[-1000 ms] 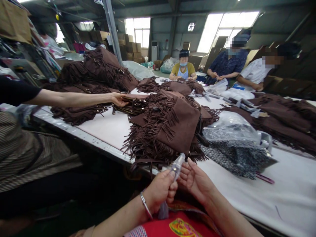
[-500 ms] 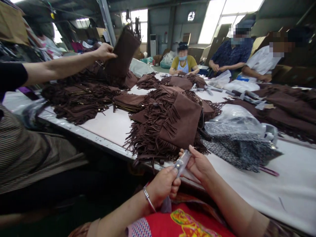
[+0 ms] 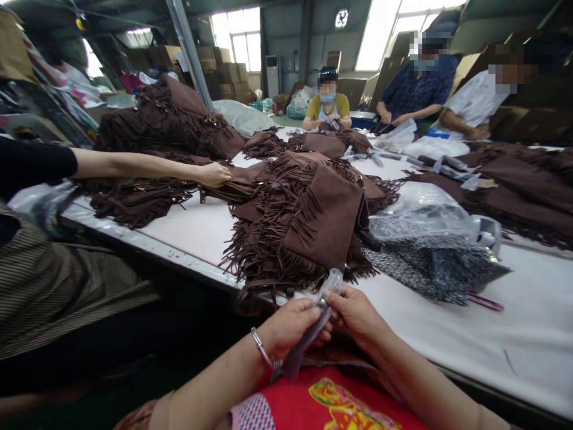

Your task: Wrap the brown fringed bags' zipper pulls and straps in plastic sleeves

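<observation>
Lowered from before, both hands [image 3: 320, 319] pinch plastic sleeve [image 3: 329, 285] at table edge [image 3: 188, 261].

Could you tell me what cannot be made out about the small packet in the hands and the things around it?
- Clear plastic packet, head view: its contents are too small and glary to identify.
- Left hand and right hand: fingertips overlap the packet, hiding its middle.
- Fringed brown pile: the piece count is lost in the overlapping fringe.
- Patterned fabric: partly veiled by a plastic bag.
</observation>
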Demonstrator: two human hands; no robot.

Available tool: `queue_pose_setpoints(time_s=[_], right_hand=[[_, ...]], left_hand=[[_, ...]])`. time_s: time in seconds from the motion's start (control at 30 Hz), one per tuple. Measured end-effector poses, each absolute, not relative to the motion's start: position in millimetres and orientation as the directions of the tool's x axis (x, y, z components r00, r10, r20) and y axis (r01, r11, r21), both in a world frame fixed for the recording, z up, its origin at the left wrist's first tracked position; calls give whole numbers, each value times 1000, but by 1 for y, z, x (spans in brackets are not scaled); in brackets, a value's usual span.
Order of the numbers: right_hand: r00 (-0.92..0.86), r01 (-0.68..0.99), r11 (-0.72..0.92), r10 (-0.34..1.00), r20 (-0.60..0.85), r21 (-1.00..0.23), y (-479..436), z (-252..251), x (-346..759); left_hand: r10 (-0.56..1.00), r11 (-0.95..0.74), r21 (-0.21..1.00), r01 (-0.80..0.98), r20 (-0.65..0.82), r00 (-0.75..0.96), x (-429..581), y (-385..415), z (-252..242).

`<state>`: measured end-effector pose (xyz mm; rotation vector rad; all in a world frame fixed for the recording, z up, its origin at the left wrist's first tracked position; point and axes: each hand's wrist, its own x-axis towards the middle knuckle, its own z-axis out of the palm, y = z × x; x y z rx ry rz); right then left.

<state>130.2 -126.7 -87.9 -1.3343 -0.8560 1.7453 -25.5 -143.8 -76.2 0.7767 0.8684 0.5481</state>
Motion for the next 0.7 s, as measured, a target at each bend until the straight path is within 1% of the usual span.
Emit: queue_pose_setpoints(time_s=[0.1, 0.17, 0.2, 0.23, 0.27, 0.3, 0.33, 0.37, 0.4, 0.43, 0.5, 0.53, 0.6, 0.63, 0.7], right_hand=[[-142, -134, -467, 882, -450, -874, -127, -88, 129], [-111, -46, -449, 890, -442, -892, -127, -88, 132], [-68, 17, -417, 906, -418, -909, -127, -88, 136], [-3, 93, -353, 935, -355, -931, -128, -89, 141], [63, 190, -250, 968, -242, -949, -129, -89, 147], [99, 308, -108, 992, -81, -945, -131, -89, 153], [76, 434, 60, 992, 103, -899, -133, -88, 158], [-11, 542, 235, 962, 273, -806, -134, -86, 163], [-148, 613, 395, 908, 392, -684, -136, -84, 167], [-293, 643, 523, 843, 451, -559, -137, -81, 168], [-508, 636, 680, 725, 465, -365, -136, -75, 167], [-569, 625, 719, 686, 452, -303, -134, -72, 165], [-642, 600, 763, 639, 424, -241, -128, -67, 159], [-666, 586, 777, 624, 409, -230, -125, -65, 157], [-704, 559, 798, 600, 379, -224, -118, -63, 153]], left_hand=[[691, 633, 769, -88, -510, 513, -28, -138, -75], [710, 612, 790, -23, -537, 456, -28, -135, -74], [722, 598, 802, -2, -537, 437, -29, -134, -74], [732, 584, 812, 5, -529, 429, -29, -133, -74], [741, 573, 819, 2, -520, 426, -30, -133, -73], [747, 567, 823, -5, -512, 425, -31, -132, -72], [746, 566, 824, -9, -507, 431, -33, -132, -72], [743, 565, 825, -7, -505, 439, -34, -132, -71], [738, 565, 825, 4, -508, 443, -34, -132, -70], [734, 565, 825, 20, -514, 443, -34, -133, -70], [728, 569, 821, 54, -532, 432, -33, -134, -70], [731, 566, 821, 70, -539, 419, -32, -135, -71], [766, 506, 854, 121, -510, 390, -31, -138, -71], [806, 433, 887, 157, -459, 374, -30, -140, -72], [894, 213, 947, 242, -288, 343, -31, -144, -72]])
